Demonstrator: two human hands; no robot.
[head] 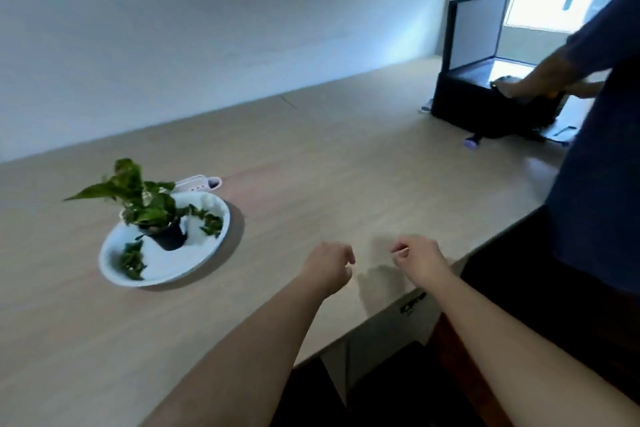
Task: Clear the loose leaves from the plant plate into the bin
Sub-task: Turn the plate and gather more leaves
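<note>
While both forearms reach out over the near edge of the wooden table (346,156), neither hand has taken anything up. The left hand (329,262) hangs loosely curled, fingers bent inward and empty; the right hand (417,258) is curled the same way, thumb and forefinger nearly pinched, with nothing between them that I can make out. Both hover just above the tabletop, near each other.

Off to their left, well apart from either hand, sits the white plate (207,253) with a small potted plant (149,208) standing on it in a dark pot. Loose leaves lie on the plate in two clumps: one at the near rim (131,260), another on the far side of the pot (207,222). A pale pink object (199,183) lies just behind the plate.

No bin shows anywhere I can see. At the far right another person (599,135) handles a black box (464,94).

I judge the job not yet begun. The left hand would need to cross to the near clump and gather it without tipping the pot.
</note>
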